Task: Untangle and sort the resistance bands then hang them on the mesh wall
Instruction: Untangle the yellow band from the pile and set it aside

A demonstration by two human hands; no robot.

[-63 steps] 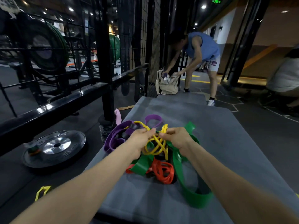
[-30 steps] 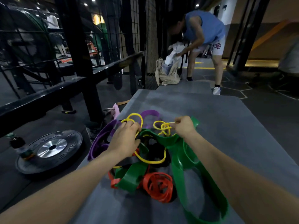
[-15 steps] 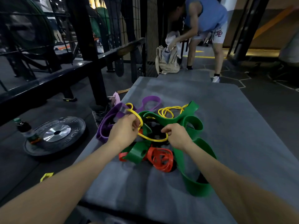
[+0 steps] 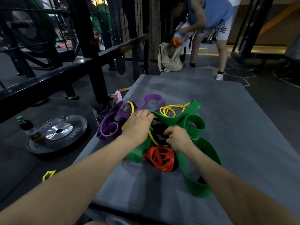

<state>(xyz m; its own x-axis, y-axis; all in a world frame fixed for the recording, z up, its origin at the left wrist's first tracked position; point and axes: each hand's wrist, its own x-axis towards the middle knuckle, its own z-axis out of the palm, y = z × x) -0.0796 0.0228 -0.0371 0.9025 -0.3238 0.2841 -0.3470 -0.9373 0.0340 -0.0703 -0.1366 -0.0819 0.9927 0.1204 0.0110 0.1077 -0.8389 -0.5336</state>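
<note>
A tangle of resistance bands lies at the centre of the frame on a grey mat [image 4: 219, 114], and both of the person's hands are in it. The left hand [image 4: 138, 125] lies palm down on the pile's left-centre, fingers held together and reaching over the green band [image 4: 193, 125]; whether it grips anything underneath cannot be told. The right hand [image 4: 178, 138], just right of it and lower, has its fingers curled in toward the dark middle of the heap, where a black band [image 4: 159, 132] shows, and they touch a strand of the yellow band [image 4: 152, 138]; whether they pinch it is unclear. More thin yellow loops lie above the hands in the upper middle of the pile. The wide green band winds from there down the right side to a big loop at lower right. The purple band [image 4: 110, 127] sits at the pile's left edge, with one loop reaching up to the top. The red band [image 4: 162, 157] is coiled just below the hands. Off the mat, at left of the frame, a weight plate [image 4: 58, 132] lies on the floor with a bottle [image 4: 28, 128] standing on it. Black mesh [image 4: 152, 26] rises at upper centre, and at upper right another person [image 4: 209, 18] bends over a beige bag [image 4: 168, 60].
</note>
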